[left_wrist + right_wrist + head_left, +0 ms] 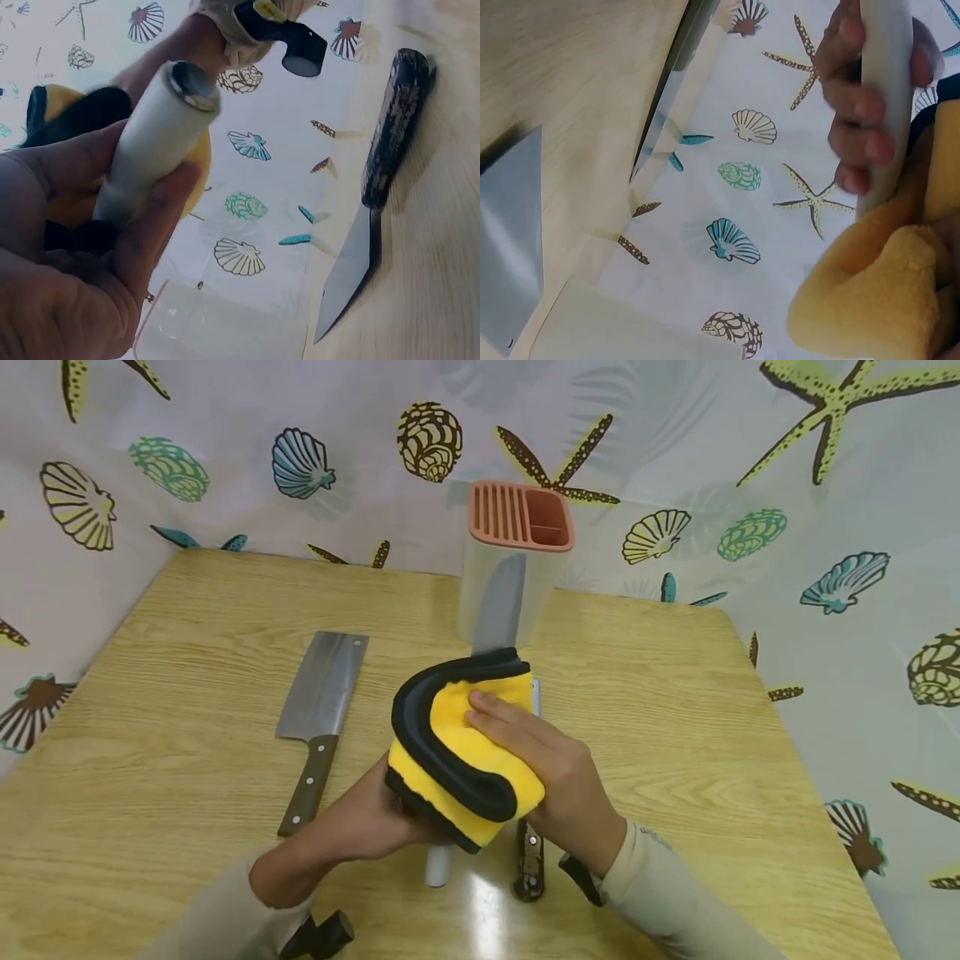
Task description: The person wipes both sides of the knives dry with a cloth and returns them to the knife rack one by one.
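Observation:
My left hand [375, 814] grips a knife by its white handle [154, 135], fingers curled around it. The knife's broad blade [501, 602] points away from me and rises past a folded yellow cloth [465, 727] with black edging. My right hand [566, 768] holds that cloth around the blade, two fingers lying on top and the thumb hidden. In the right wrist view, the left fingers [862, 142] wrap the white handle just above the cloth. On the table under my hands lies a knife with a worn dark handle [397, 127].
A cleaver [321, 685] with a brown riveted handle lies to the left on the wooden table [675, 710]. At the back stands a pale knife holder [480, 577] with a slotted orange top. A shell-patterned sheet [360, 410] hangs behind. Each wrist carries a black strap mount [304, 56].

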`<state>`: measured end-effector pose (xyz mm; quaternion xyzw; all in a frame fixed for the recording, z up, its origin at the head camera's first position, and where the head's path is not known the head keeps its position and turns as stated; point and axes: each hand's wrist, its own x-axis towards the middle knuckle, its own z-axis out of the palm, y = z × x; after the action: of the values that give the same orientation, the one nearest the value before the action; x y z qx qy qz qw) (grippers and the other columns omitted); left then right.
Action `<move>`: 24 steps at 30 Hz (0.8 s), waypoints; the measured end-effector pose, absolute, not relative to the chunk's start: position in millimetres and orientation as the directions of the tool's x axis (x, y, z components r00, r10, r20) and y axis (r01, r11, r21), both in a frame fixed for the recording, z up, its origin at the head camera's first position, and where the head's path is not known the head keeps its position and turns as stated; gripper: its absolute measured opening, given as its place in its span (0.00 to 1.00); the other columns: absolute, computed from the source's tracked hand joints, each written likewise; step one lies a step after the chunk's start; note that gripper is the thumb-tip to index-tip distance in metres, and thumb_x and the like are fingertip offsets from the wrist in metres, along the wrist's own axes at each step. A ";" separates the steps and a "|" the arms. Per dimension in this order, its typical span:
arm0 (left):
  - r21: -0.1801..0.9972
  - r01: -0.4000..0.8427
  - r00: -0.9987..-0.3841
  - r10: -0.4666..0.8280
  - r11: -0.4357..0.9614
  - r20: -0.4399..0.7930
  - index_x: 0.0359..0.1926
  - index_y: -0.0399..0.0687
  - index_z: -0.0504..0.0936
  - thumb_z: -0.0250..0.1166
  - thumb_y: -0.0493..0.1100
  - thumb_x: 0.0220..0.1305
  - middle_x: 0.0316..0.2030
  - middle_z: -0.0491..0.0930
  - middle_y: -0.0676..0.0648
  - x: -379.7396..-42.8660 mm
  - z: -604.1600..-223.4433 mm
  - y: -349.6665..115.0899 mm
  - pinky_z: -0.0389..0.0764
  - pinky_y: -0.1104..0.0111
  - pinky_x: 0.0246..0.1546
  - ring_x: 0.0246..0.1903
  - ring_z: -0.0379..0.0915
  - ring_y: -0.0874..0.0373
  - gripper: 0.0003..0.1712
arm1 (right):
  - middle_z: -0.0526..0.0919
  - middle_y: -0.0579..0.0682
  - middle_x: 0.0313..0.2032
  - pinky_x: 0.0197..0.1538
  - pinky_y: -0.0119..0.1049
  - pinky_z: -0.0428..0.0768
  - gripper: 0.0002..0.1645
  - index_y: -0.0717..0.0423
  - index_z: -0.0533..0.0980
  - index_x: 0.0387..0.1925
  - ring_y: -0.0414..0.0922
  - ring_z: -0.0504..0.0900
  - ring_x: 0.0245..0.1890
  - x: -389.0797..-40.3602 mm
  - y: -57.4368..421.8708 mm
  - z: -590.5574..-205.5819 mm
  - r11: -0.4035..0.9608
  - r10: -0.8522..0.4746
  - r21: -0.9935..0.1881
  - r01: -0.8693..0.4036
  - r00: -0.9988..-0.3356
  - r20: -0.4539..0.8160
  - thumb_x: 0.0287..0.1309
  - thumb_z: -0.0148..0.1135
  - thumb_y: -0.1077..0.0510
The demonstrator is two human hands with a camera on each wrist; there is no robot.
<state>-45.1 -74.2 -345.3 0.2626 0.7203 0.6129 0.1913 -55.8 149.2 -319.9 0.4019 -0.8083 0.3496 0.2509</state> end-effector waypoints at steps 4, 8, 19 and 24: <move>0.999 0.011 -0.723 0.690 0.045 -0.023 0.61 0.38 0.69 0.74 0.32 0.54 0.49 0.80 0.34 -41.4 -339.4 -73.8 0.87 0.64 0.41 0.45 0.83 0.53 0.35 | 0.83 0.56 0.59 0.67 0.35 0.76 0.21 0.59 0.79 0.58 0.48 0.81 0.62 -63.2 153.7 -311.3 0.450 -0.411 -0.358 -0.818 -0.545 0.731 0.69 0.59 0.54; 0.999 -0.044 -0.663 0.748 0.008 -0.035 0.59 0.35 0.73 0.72 0.29 0.54 0.50 0.81 0.30 -39.9 -335.1 -72.4 0.88 0.62 0.37 0.46 0.85 0.53 0.31 | 0.83 0.58 0.59 0.67 0.36 0.75 0.20 0.61 0.79 0.58 0.48 0.80 0.62 -74.9 160.6 -297.3 0.492 -0.372 -0.340 -0.801 -0.547 0.750 0.65 0.62 0.61; 0.993 -0.120 -0.598 0.798 0.003 -0.075 0.56 0.35 0.73 0.73 0.30 0.53 0.49 0.83 0.31 -29.4 -339.9 -69.2 0.88 0.61 0.36 0.43 0.85 0.59 0.29 | 0.87 0.58 0.51 0.63 0.35 0.79 0.19 0.59 0.82 0.53 0.54 0.86 0.53 -123.8 187.8 -270.8 0.588 -0.126 -0.380 -0.714 -0.545 0.829 0.59 0.67 0.68; 0.990 -0.141 -0.561 0.826 -0.024 -0.060 0.58 0.33 0.72 0.74 0.32 0.54 0.49 0.82 0.29 -24.8 -344.6 -73.5 0.88 0.62 0.37 0.43 0.85 0.63 0.31 | 0.89 0.60 0.44 0.58 0.41 0.83 0.14 0.63 0.84 0.47 0.56 0.88 0.47 -118.1 191.7 -247.2 0.574 0.081 -0.369 -0.731 -0.397 0.914 0.59 0.69 0.63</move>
<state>-24.8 -73.5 -344.6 0.2886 0.5930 0.6547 0.3693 -118.1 191.7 -247.2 0.2223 -0.7313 0.4046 0.5020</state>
